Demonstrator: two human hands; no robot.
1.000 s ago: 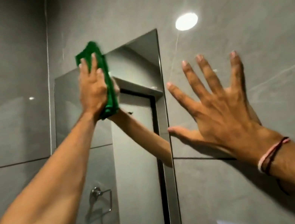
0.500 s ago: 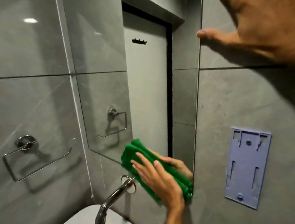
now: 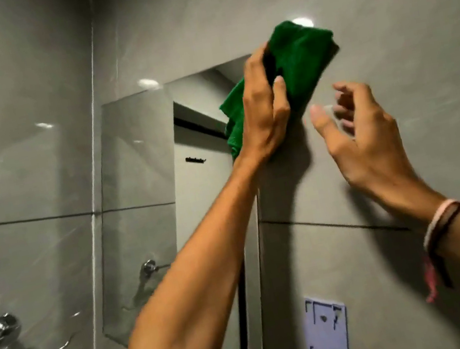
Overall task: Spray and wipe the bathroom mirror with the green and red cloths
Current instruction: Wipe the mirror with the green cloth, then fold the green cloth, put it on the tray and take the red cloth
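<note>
Left hand (image 3: 265, 112): my fingers are closed around the green cloth (image 3: 296, 67), thumb pressed on its front, up at the mirror's 1 o'clock corner.
Cloth: bunched; its upper part spills past the mirror's top right corner onto the grey wall (image 3: 378, 9), its lower fold hangs at 7 o'clock from my knuckles, over the glass.
Right hand (image 3: 360, 136): fingers apart and loosely curled, holding nothing, at 4 o'clock from the cloth and just beside it, in front of the wall; blurred, so I cannot tell whether it touches the tile.
Mirror (image 3: 141, 165): tall and frameless, reflecting a pale door.
Wrist: bands (image 3: 440, 225) on my right wrist.
Plate (image 3: 328, 338): pale lilac bracket on the wall at 6 o'clock, below my hands.
Ring (image 3: 0, 327): chrome holder at 8 o'clock on the side wall.
</note>
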